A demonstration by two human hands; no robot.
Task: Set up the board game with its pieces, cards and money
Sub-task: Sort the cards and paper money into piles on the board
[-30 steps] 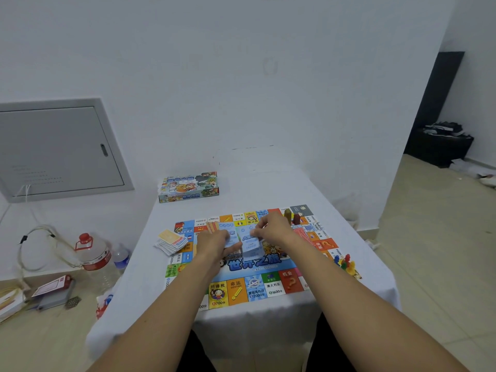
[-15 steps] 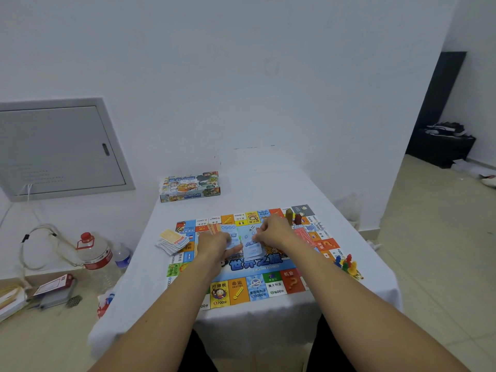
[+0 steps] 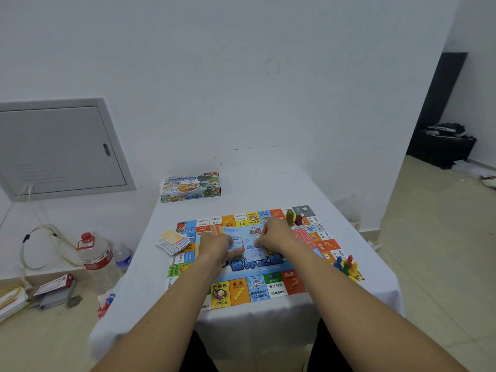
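- Our left hand [image 3: 214,244] sat at the middle of the frame over the game board [image 3: 257,291], its fingers curled around a stack of pale blue money notes [image 3: 236,241].
- Our right hand [image 3: 276,233] was just to the right of it, pinching a single blue note [image 3: 253,253] that hung over the board's centre.
- The board lay on a white-clothed table [image 3: 150,277] in the lower middle of the frame.
- A fanned pile of cards [image 3: 173,241] rested at the board's left edge, partly on the cloth.
- A white die [image 3: 252,231] showed just above our hands.
- Yellow and red tall pieces [image 3: 294,218] stood near the board's upper right corner.
- Coloured pawns [image 3: 346,264] clustered at the board's right edge.
- The game box [image 3: 191,187] stood above the board, well apart from it.
- A large water bottle [image 3: 95,257] stood on the floor at the left of the frame.
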